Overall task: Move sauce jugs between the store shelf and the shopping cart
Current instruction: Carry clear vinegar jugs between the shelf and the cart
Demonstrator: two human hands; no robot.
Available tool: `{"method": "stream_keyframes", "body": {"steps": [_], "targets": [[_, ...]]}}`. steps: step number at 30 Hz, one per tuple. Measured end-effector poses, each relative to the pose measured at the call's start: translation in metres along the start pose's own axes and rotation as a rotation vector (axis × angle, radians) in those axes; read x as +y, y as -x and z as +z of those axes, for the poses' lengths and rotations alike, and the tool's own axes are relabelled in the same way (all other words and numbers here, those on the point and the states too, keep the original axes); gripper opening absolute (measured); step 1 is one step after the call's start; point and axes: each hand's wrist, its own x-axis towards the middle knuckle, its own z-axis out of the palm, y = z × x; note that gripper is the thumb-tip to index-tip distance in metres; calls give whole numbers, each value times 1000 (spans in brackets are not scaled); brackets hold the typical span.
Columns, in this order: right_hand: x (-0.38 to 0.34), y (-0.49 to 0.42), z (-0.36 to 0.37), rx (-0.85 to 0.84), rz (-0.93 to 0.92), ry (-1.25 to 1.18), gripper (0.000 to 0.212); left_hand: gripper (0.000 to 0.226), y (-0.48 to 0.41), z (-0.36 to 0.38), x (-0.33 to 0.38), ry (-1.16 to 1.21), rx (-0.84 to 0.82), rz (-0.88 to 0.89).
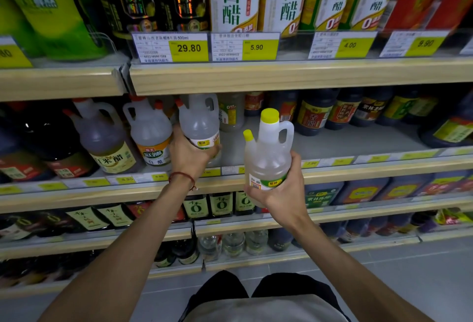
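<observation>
your left hand (190,154) grips the orange-capped jug (199,122), your right hand (280,193) the yellow-capped jug (268,160); likely heavy, slick, so hook the handles above.

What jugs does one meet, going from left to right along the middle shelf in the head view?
dark jug → rice-vinegar jug → orange-labelled jug → clear jug, gripped by the left hand → yellow-capped jug, held by the right hand in front of the shelf → dark bottles
</observation>
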Motion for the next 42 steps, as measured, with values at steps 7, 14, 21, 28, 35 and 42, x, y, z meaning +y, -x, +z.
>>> {"method": "stream_keyframes", "body": {"steps": [7, 14, 21, 28, 35, 42], "targets": [[1, 7, 5, -23, 14, -30, 97, 90, 52, -10, 5, 19, 127, 38], [-9, 9, 11, -54, -5, -96, 95, 60, 121, -23, 45, 309, -420, -43], [-6, 5, 9, -275, -112, -36, 90, 67, 97, -24, 68, 103, -457, 49], [-7, -17, -11, -293, -350, 207, 81, 71, 81, -22, 67, -17, -492, 284], [4, -31, 3, -7, -361, 235, 82, 82, 65, -4, 58, -95, -440, 387], [18, -48, 18, -39, -291, 142, 65, 74, 54, 14, 44, -80, -395, 355]]}}
